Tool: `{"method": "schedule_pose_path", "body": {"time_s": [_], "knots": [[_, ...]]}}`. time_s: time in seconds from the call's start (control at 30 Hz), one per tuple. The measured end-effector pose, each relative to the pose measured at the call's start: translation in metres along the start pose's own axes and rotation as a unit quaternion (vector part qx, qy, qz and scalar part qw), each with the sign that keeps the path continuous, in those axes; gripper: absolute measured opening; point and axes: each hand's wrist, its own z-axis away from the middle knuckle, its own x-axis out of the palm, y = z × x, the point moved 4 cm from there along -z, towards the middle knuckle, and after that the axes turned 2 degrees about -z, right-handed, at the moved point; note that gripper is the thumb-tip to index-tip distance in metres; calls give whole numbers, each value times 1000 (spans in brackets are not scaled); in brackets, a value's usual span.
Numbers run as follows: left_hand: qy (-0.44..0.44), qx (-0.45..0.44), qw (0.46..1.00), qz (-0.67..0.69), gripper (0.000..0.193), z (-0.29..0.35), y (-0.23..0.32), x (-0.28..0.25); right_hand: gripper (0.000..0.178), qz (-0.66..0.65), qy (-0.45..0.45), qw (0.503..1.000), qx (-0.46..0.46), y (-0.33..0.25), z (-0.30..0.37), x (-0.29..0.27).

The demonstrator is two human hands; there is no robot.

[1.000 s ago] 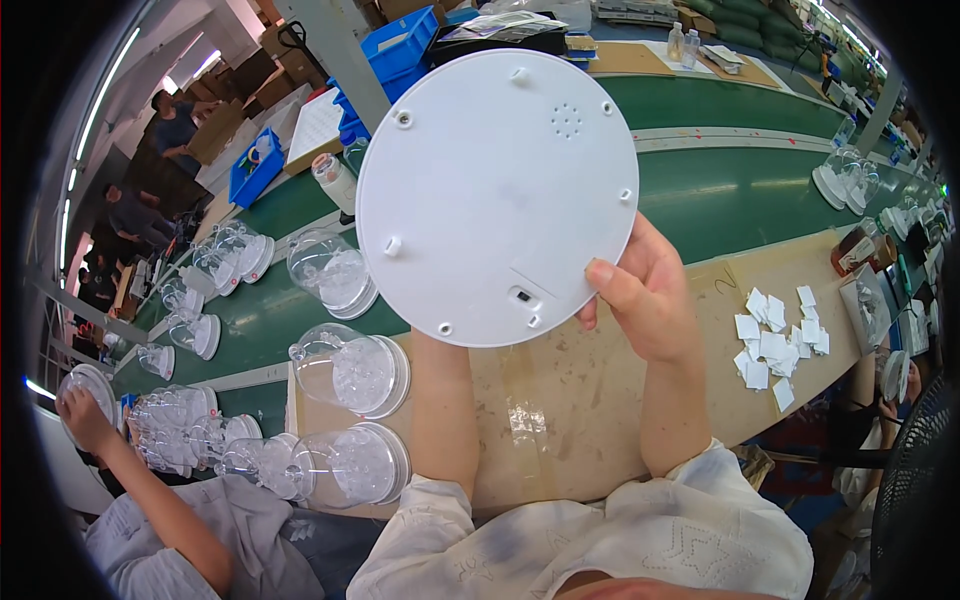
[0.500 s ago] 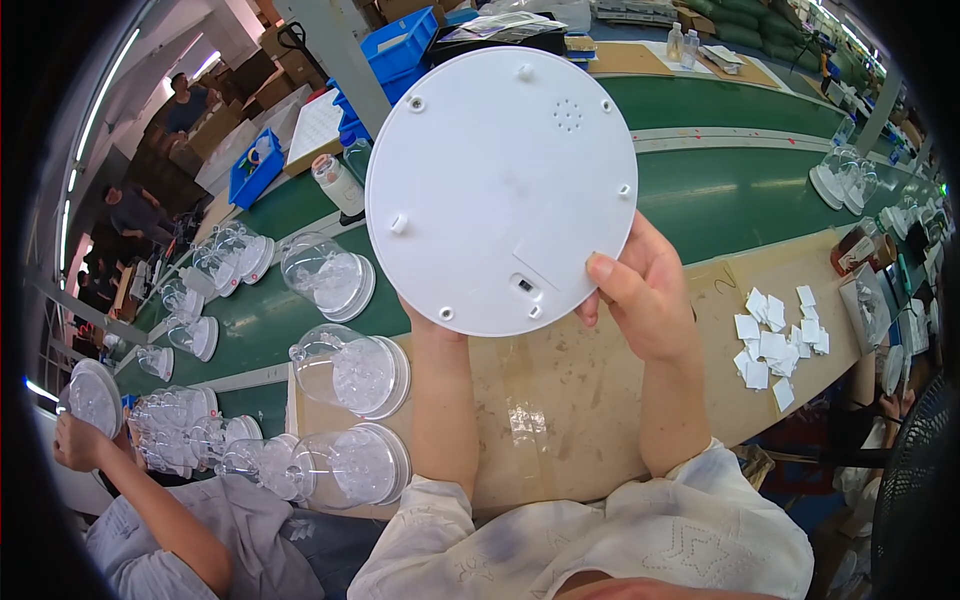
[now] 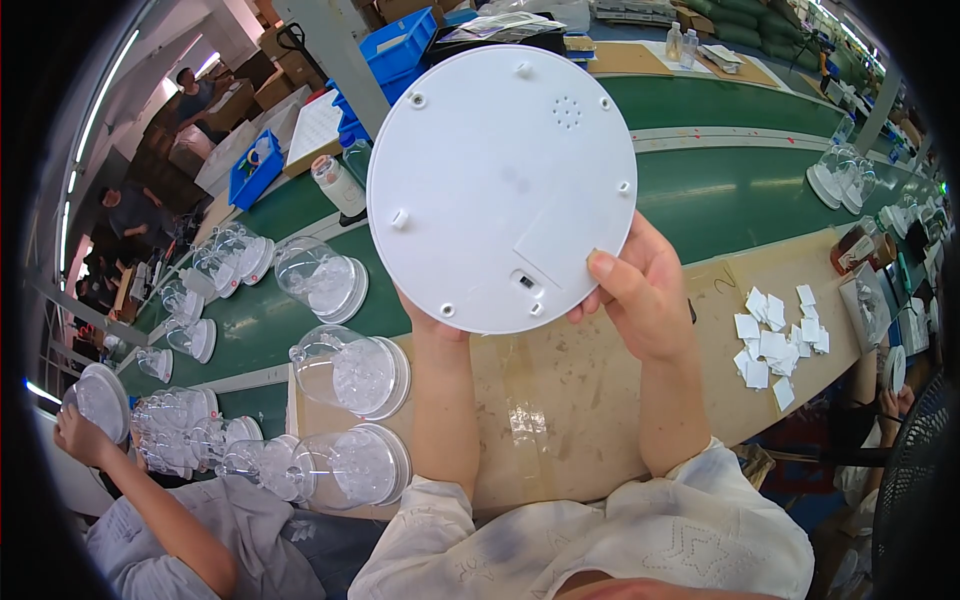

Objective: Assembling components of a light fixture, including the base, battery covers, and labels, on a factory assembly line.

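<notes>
Held up in front of me is a white round plastic base [image 3: 490, 190], its underside facing me. That face shows small pegs, screw holes, a cluster of tiny speaker holes and a little black slide switch [image 3: 526, 281]. My right hand [image 3: 645, 285] grips the lower right edge, thumb on the front and fingers behind. My left hand [image 3: 428, 315] is at the lower left edge, its fingers mostly hidden behind the base. Left of my forearm, clear domes on white bases, such as this one [image 3: 365, 378], lie on their sides.
A brown board [image 3: 560, 420] covers the bench below my hands, with a pile of small white squares [image 3: 772, 345] at right. Behind runs a green conveyor [image 3: 720, 200] carrying more domes. A co-worker's hand [image 3: 85, 435] holds a round base at far left. Bottles [image 3: 338, 185] stand beyond.
The white base stays nearly still in my hands, shifting only slightly. On the conveyor, the nearest dome has moved a little to the left. The co-worker's hand at left has shifted slightly.
</notes>
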Motion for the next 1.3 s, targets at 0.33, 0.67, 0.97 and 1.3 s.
{"method": "schedule_pose_path", "body": {"time_s": [0.33, 0.67, 0.97, 1.3], "knots": [[7, 13, 999, -31, 53, 2, 1, 15, 55, 10, -1, 1000, 4, 0, -1, -1], [-61, 13, 997, 47, 54, 5, 2, 23, 57, -8, -2, 1000, 6, 0, 0, 0], [59, 27, 994, -82, 56, -1, 2, 36, 56, 11, 12, 1000, 16, 2, -2, -5], [89, 50, 986, -130, 54, 3, 7, 28, 55, 14, 3, 1000, 21, 1, -2, -4]]}}
